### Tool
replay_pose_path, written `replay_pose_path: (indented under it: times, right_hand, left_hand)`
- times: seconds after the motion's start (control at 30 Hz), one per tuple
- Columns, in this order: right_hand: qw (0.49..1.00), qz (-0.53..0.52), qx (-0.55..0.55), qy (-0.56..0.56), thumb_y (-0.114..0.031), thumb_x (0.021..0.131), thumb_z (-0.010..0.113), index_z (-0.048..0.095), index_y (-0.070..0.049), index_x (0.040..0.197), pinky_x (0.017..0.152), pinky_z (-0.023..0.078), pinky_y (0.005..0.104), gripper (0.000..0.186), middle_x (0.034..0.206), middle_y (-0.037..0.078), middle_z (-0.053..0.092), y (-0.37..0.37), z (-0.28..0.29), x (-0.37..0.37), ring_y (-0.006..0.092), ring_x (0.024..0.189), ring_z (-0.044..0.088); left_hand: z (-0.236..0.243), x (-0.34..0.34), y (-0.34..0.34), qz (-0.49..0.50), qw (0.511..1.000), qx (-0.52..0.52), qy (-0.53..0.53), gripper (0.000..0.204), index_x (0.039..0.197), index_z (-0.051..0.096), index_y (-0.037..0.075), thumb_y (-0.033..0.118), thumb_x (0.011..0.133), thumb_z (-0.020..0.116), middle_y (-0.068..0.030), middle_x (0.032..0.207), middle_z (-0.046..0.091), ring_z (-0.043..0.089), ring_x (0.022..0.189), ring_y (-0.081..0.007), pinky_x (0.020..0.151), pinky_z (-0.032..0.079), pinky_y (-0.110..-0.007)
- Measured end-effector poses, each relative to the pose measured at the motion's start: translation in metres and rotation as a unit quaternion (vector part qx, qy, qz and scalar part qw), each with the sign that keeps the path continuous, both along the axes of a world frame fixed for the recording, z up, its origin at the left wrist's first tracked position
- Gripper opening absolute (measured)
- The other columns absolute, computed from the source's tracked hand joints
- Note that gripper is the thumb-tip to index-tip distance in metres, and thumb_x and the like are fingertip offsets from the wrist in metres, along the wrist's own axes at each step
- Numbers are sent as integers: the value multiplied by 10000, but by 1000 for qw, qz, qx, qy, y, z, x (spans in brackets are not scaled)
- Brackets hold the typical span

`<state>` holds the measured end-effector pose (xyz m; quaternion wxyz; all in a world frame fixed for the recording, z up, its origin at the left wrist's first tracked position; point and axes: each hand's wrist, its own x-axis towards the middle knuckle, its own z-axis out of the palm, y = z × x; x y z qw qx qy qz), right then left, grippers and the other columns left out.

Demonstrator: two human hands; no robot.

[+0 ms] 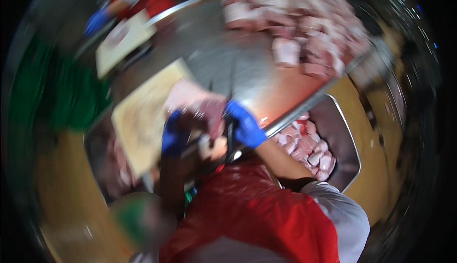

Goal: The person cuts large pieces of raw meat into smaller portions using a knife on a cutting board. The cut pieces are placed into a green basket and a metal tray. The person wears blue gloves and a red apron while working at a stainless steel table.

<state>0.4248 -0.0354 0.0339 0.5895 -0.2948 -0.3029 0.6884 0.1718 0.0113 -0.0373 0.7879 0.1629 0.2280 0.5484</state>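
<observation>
In the middle, a piece of raw meat point(193, 98) with pale fat and a dark red side is raised over the near edge of a cream cutting board point(143, 113). My left hand point(172, 134), in a blue glove, grips its near left side. On the right, my blue-gloved right hand point(245, 126) is closed around a long, thin, dark tool that looks like a knife point(231, 136), close beside the meat. Motion blur smears the fingers and the tool's outline.
A large heap of meat pieces point(309, 20) lies on the far right of the steel table point(200, 39). Metal tubs with meat stand at right point(350, 139) and left point(102, 167). Across the table, a co-worker's blue-gloved hand point(96, 21) is beside another board point(121, 46).
</observation>
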Motion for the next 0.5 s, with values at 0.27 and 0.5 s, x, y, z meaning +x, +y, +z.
replay_pose_path:
  times: [0.27,0.5]
  right_hand:
    - [961,34,-1,-273,-245,1059,526,635,-8,1259,841,548,301,329,1037,49,668,43,-2,-78,125,893,613]
    - [966,-61,-59,-244,-295,1076,467,537,7,1229,930,553,482,346,1273,198,635,-15,-21,19,320,1131,629]
  left_hand:
    - [42,-191,-100,365,554,258,702,431,1312,573,-38,17,888,627,-150,1307,606,599,1168,-265,980,492,-332]
    - [11,-324,-246,485,662,-89,564,239,1172,695,-26,24,942,659,-74,1108,714,651,984,-129,902,527,-272]
